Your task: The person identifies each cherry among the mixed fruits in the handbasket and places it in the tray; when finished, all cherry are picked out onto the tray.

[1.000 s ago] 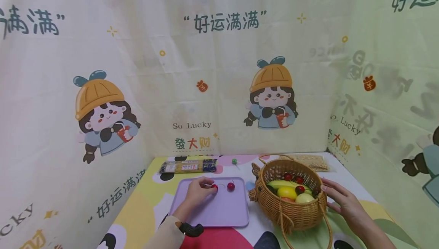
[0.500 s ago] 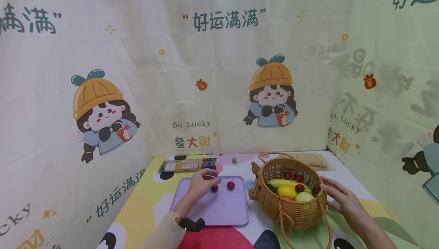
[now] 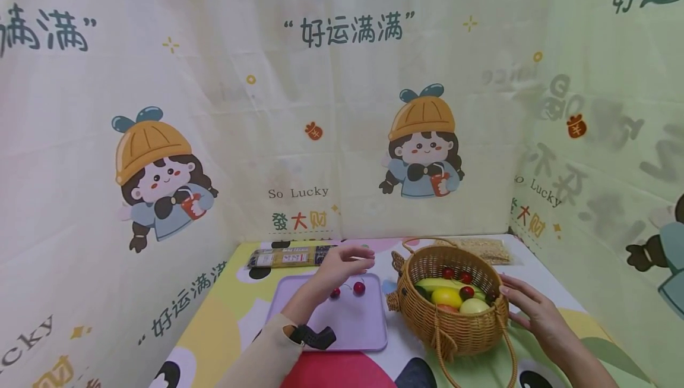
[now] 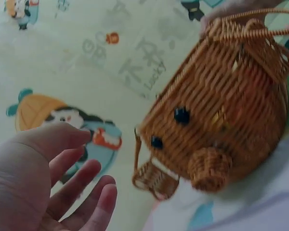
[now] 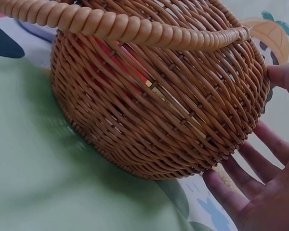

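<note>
Table: covered in a bright print, it carries all the things.
Basket: wicker, upright, towards the table's right edge, touching the right hand and apart from the left.
Tray: purple, flat on the table, left of the basket and partly under the left hand.
Pack: lies along the far edge, near the table's far left corner, beyond the left hand.
Bag: clear, near the far right corner, behind the basket.
Left hand: raised over the tray's far side, thumb parted from loosely bent fingers, well apart from the right.
Right hand: thumb at the basket's rim, fingers spread against its outer wall.
Yellow fruit: in the basket, beside a pale fruit.
Cherries: two on the tray, just below the left hand; more lie in the basket.
</note>
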Tool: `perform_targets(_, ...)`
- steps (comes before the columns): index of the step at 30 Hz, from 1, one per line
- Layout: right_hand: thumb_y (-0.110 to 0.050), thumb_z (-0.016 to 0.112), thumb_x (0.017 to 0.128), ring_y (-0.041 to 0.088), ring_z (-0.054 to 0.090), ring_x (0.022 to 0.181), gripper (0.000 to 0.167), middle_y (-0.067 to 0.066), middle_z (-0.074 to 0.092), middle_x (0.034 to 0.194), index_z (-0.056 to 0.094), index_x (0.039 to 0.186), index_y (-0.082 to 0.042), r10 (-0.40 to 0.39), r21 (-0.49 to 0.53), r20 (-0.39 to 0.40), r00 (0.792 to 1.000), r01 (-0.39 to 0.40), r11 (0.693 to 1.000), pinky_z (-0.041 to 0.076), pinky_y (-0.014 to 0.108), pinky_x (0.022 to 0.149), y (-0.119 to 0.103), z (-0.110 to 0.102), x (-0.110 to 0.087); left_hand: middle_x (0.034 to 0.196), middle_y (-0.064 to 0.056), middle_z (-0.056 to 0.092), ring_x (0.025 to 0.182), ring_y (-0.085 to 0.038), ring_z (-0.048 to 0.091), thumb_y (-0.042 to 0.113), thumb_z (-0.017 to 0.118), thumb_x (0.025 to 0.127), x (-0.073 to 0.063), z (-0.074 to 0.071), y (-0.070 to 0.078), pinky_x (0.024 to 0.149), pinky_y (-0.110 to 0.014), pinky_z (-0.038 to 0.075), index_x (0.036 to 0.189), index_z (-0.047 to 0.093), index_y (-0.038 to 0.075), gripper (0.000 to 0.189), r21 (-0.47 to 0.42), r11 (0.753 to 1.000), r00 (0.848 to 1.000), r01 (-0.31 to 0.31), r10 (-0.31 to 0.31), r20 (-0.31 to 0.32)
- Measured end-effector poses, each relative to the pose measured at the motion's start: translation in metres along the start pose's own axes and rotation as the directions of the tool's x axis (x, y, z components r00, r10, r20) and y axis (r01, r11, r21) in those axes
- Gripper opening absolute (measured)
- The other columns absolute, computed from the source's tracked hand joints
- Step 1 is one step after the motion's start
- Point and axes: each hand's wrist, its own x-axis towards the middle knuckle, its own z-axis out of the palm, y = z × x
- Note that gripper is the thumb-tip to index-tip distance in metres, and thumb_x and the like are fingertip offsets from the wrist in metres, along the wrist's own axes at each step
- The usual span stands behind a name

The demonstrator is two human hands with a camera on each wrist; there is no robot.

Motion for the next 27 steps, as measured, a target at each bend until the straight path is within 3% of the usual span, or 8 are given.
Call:
perform_targets(2,-0.056,0.053,0.115,-0.025,0.052,0.107,0.079,-0.015,0.050,0.160,0.029,0.177,-0.012,-0.003,0.000,0.001,1.000,0.003,1.000,0.061,0.039,0.111,0.000,0.000,-0.001,0.132,-0.007,0.081,0.117,-0.018,0.079,0.034,0.084,0.101,0.003,0.011,0.012,0.104,-0.040,0.065,0.131,0.081,0.017,0.035,0.006,1.000,0.999,-0.023,0.023,0.042)
perform_targets(8,-0.057,0.051,0.115,-0.025,0.052,0.106,0.081,0.003,0.043,0.173,0.026,0.177,-0.011,-0.001,-0.002,0.008,1.000,0.001,1.000,0.059,0.047,0.116,-0.002,0.001,-0.002,0.130,-0.001,0.082,0.115,-0.014,0.078,0.034,0.083,0.101,0.009,0.039,0.041,0.110,-0.047,0.061,0.130,0.082,0.020,0.032,0.039,0.998,0.986,-0.053,0.046,0.159)
perform_targets(12,-0.056,0.052,0.116,-0.024,0.053,0.107,0.079,-0.013,0.050,0.161,0.027,0.177,-0.012,-0.001,0.008,0.008,1.000,0.000,1.000,0.060,0.044,0.114,-0.002,0.001,-0.003,0.130,0.008,0.080,0.116,-0.009,0.076,0.041,0.081,0.101,0.015,0.048,0.054,0.112,-0.049,0.060,0.131,0.082,0.027,0.033,0.124,0.989,0.974,-0.076,0.047,0.221)
perform_targets(16,-0.057,0.051,0.116,-0.025,0.052,0.106,0.081,0.003,0.046,0.171,0.026,0.177,-0.011,0.002,-0.002,0.010,1.000,-0.002,1.000,0.059,0.047,0.115,-0.002,-0.003,0.001,0.132,0.005,0.080,0.114,-0.011,0.076,0.039,0.080,0.102,0.027,0.058,0.061,0.110,-0.048,0.061,0.130,0.082,0.028,0.030,0.138,0.987,0.959,-0.080,0.039,0.280)
perform_targets(19,-0.058,0.050,0.116,-0.025,0.049,0.105,0.084,0.020,0.025,0.183,0.022,0.178,-0.009,0.006,-0.012,0.014,1.000,-0.006,1.000,0.057,0.051,0.118,-0.004,-0.004,0.003,0.141,0.006,0.076,0.125,-0.012,0.072,0.039,0.080,0.102,0.036,0.068,0.063,0.109,-0.045,0.062,0.130,0.082,0.025,0.032,0.159,0.984,0.956,-0.079,0.029,0.293)
perform_targets(22,-0.058,0.049,0.116,-0.025,0.048,0.105,0.084,0.022,0.017,0.185,0.021,0.178,-0.008,0.004,-0.014,0.023,1.000,-0.004,1.000,0.056,0.053,0.119,-0.004,-0.006,0.006,0.146,0.011,0.070,0.136,-0.013,0.064,0.041,0.081,0.101,0.046,0.079,0.062,0.106,-0.040,0.061,0.129,0.083,0.024,0.033,0.216,0.973,0.959,-0.077,0.013,0.282)
perform_targets(24,-0.058,0.049,0.116,-0.026,0.048,0.106,0.084,0.023,0.016,0.185,0.020,0.178,-0.008,0.001,-0.015,0.029,1.000,-0.001,1.000,0.055,0.053,0.119,-0.004,-0.006,0.007,0.144,0.012,0.071,0.137,-0.018,0.065,0.039,0.081,0.101,0.052,0.084,0.061,0.106,-0.041,0.062,0.128,0.083,0.024,0.031,0.232,0.970,0.961,-0.066,0.000,0.275)
perform_targets(27,-0.057,0.049,0.116,-0.025,0.049,0.107,0.082,0.022,0.019,0.184,0.023,0.178,-0.009,-0.004,-0.018,0.029,1.000,0.005,1.000,0.056,0.052,0.118,-0.003,-0.008,0.009,0.129,0.008,0.077,0.122,-0.025,0.074,0.034,0.080,0.102,0.063,0.090,0.063,0.104,-0.045,0.063,0.130,0.081,0.018,0.033,0.213,0.976,0.960,-0.037,-0.025,0.281)
